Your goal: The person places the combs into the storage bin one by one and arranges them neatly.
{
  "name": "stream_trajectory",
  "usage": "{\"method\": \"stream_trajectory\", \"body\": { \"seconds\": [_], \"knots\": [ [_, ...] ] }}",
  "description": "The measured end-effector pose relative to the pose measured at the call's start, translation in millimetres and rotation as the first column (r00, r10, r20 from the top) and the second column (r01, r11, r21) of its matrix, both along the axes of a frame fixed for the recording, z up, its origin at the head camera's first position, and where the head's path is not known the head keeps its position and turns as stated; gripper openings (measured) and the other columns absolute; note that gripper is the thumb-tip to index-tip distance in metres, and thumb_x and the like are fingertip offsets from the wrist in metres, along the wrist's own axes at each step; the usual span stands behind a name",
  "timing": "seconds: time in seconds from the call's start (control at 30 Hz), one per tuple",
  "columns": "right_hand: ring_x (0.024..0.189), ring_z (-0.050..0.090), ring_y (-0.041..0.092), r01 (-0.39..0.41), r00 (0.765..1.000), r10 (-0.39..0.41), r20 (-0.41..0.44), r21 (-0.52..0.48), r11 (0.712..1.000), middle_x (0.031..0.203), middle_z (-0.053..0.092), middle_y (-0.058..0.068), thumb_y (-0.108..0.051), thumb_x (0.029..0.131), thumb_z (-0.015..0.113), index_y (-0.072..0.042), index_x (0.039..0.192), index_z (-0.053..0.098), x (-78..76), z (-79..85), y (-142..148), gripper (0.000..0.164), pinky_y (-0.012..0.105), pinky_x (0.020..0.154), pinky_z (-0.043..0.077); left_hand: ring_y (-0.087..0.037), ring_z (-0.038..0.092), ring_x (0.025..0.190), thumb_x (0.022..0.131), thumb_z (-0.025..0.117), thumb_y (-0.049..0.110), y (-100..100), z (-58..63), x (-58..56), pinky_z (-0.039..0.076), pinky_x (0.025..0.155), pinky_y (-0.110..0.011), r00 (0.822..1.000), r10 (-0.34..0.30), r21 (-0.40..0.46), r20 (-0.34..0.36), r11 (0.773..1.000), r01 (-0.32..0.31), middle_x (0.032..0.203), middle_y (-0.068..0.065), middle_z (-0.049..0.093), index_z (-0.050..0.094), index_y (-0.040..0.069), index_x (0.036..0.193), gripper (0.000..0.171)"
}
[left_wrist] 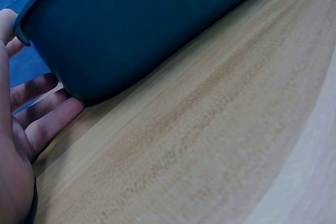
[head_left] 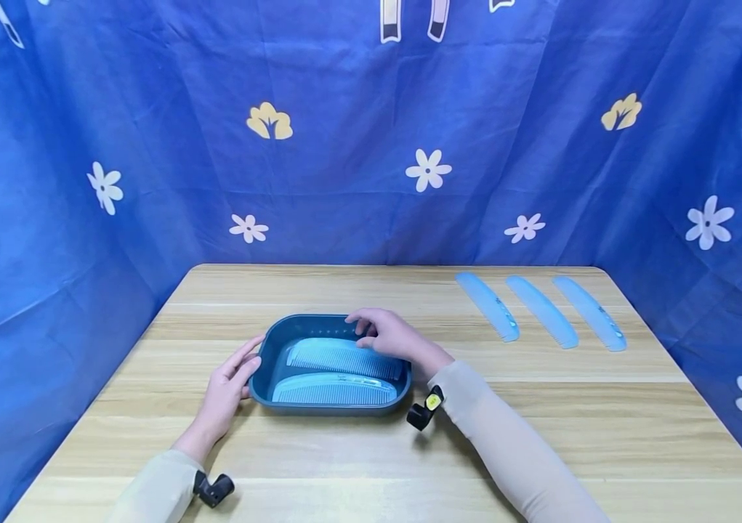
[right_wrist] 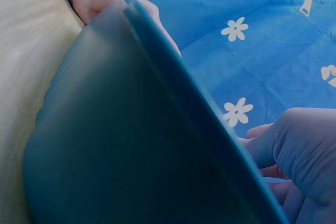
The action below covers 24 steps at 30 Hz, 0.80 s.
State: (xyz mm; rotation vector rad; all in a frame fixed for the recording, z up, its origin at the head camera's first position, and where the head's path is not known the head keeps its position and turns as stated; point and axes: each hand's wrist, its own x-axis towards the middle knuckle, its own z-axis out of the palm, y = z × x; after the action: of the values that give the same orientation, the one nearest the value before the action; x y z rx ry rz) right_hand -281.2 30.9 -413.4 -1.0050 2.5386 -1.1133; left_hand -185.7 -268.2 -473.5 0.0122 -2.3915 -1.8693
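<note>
A dark blue plastic basin (head_left: 331, 410) stands on the table, with two translucent blue combs lying in it. The nearer comb (head_left: 334, 390) lies along the front wall; the farther comb (head_left: 344, 356) is behind it, partly under my right hand. My left hand (head_left: 225, 386) holds the basin's left end, thumb at the rim; in the left wrist view its lower fingers (left_wrist: 55, 121) touch the outer wall near the bottom. Over the basin's back right part is my right hand (head_left: 390, 335), fingers loosely bent and apart from the thumb. The basin wall hides part of it in the right wrist view.
Three more blue combs lie slanted side by side at the table's back right: a left one (head_left: 487, 306), a middle one (head_left: 542, 311) and a right one (head_left: 589, 312). A blue patterned curtain (head_left: 344, 181) surrounds the wooden table (head_left: 344, 472) at the back and sides.
</note>
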Motion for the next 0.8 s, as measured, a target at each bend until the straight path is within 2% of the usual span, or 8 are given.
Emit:
{"method": "stream_trajectory", "body": {
  "seconds": [0.47,0.8],
  "knots": [
    [0.079,0.057,0.012,0.075,0.997,-0.073,0.022,-0.117,0.990,0.103,0.062,0.008,-0.006,0.086,0.065,-0.014,0.129,0.053,0.8,3.5,9.9,0.045,0.025,0.066,0.049,-0.007,0.059,0.093,0.096,0.048,0.039,0.0,-2.5,0.2,0.055,0.069,-0.029,1.000,0.009,0.015,-0.010,1.000,-0.009,0.128,-0.015,0.044,0.040,0.023,0.142,0.049],
    [0.079,0.059,0.011,0.097,0.993,-0.108,-0.049,-0.183,0.978,0.099,0.062,0.004,-0.007,0.086,0.066,-0.013,0.126,0.056,-0.6,3.8,19.3,0.042,0.025,0.067,0.050,-0.007,0.058,0.092,0.097,0.047,0.037,0.1,-0.9,-0.1,0.054,0.069,-0.027,1.000,-0.002,0.007,-0.005,1.000,0.002,0.129,-0.018,0.043,0.039,0.021,0.143,0.049]
  ]
}}
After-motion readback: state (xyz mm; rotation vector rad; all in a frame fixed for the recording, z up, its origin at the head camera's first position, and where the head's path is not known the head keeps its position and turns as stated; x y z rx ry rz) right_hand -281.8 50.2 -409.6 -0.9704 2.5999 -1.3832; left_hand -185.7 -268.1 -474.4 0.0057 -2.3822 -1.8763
